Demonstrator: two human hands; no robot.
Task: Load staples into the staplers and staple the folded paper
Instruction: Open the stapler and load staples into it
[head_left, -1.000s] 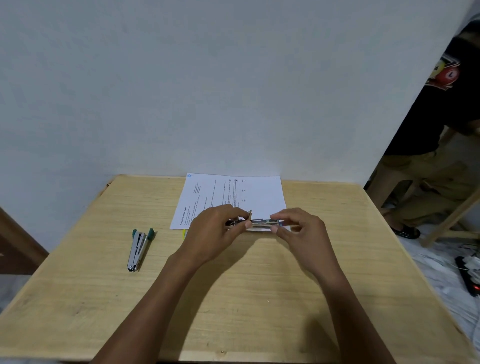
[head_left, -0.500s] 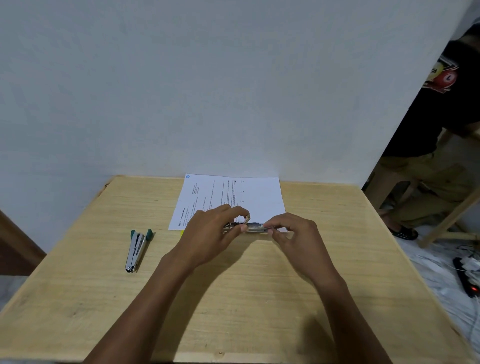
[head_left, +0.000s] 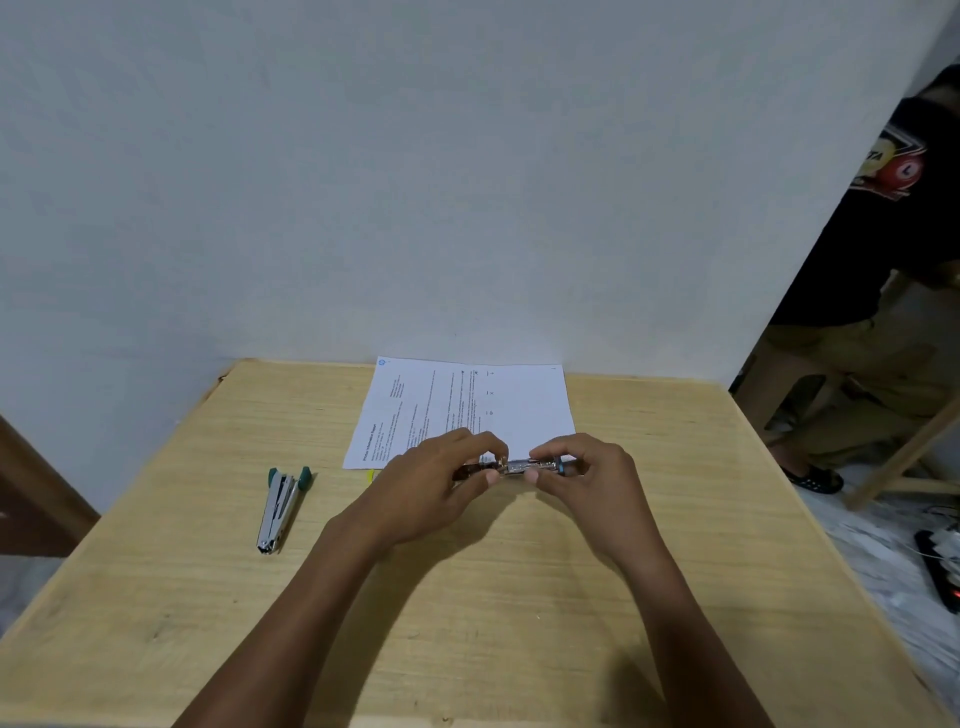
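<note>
A small metal stapler with a blue end (head_left: 524, 466) lies sideways just above the table, held between both hands. My left hand (head_left: 431, 488) pinches its left end and my right hand (head_left: 592, 480) pinches its right end. Behind the hands a printed white paper (head_left: 467, 400) lies flat at the table's far edge. A second stapler with green tips (head_left: 280, 506) rests on the table to the left, well apart from my hands. I cannot tell whether any staples are in the held stapler.
The wooden table (head_left: 467, 597) stands against a white wall. A small yellow item (head_left: 370, 475) peeks out beside my left hand. At the right a person in a dark shirt (head_left: 872, 270) sits near a wooden frame, with cables on the floor.
My hands stay on the stapler at the same spot; the fingers have shifted slightly along it. The paper and the green stapler have not moved.
</note>
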